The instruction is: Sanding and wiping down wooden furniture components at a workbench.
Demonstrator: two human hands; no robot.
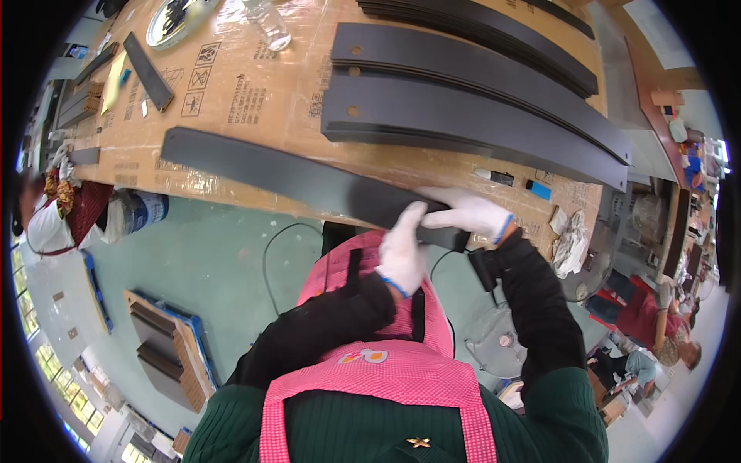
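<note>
A long dark grey board (285,174) lies slantwise along the near edge of the table, its right end by my body. My left hand (403,251), in a white glove, grips the board's near edge close to that end, thumb and fingers against it. Also gloved in white, my right hand (471,212) is closed over the board's right end, its fingers slightly smeared by motion. Beyond my hands are stacked dark grey boards (463,127), with round holes at their left ends. A blue block (539,190) and a small black piece (502,178) lie right of my right hand.
Cardboard covers the table (255,139). A clear bottle (268,27), a bowl of small black parts (158,35) and a loose dark strip (148,73) are at the far left. Crumpled white cloth (571,243) sits at the right edge. Another person (69,208) works at the left end.
</note>
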